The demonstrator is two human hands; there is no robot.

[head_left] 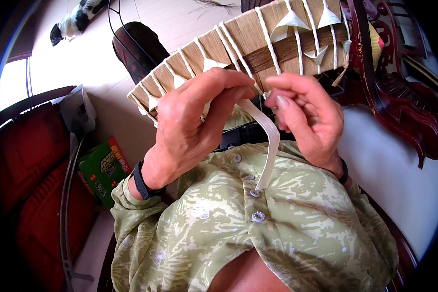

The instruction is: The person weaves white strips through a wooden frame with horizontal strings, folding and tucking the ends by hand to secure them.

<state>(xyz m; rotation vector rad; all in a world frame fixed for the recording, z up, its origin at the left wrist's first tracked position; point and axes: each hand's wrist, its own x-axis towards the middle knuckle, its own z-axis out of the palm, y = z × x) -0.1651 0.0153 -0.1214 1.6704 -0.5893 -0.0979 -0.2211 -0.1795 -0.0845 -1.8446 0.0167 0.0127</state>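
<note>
A curved band of dry brown leaf-like strips [250, 30] spans the upper middle, crossed by several white twisted cords [227, 46]. Pale folded tabs [289, 24] stick out along it. My left hand [194, 109] is closed at the band's near edge, its thumb and forefinger pinching a flat pale strip [272, 146]. That strip bends and hangs down in front of my shirt. Just right of it is my right hand [309, 109], fingers loosely curled, thumb and forefinger apart with nothing plainly between them. The strip's upper end is hidden by my left fingers.
A carved dark red wooden chair [399, 117] stands at the right. On the left are a green and red box [102, 170], a metal stand [65, 214] and red seating [39, 155]. A black-and-white animal [78, 22] lies on the tiled floor [165, 12].
</note>
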